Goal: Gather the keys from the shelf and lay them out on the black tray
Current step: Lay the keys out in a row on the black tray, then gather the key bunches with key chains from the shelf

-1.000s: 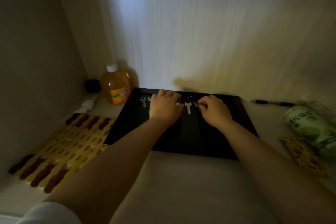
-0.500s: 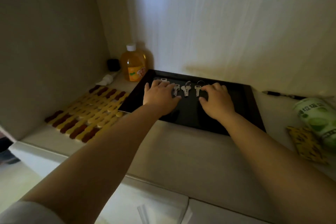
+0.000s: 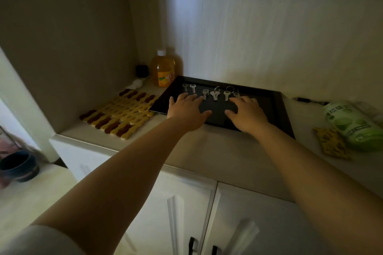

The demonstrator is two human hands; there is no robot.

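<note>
Head view: both hands (image 3: 187, 112) (image 3: 246, 115) open, empty, over tray (image 3: 279, 109).

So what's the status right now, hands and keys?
Left hand and right hand open, empty, over black tray. Keys in a row on tray. Nothing blocking.
</note>
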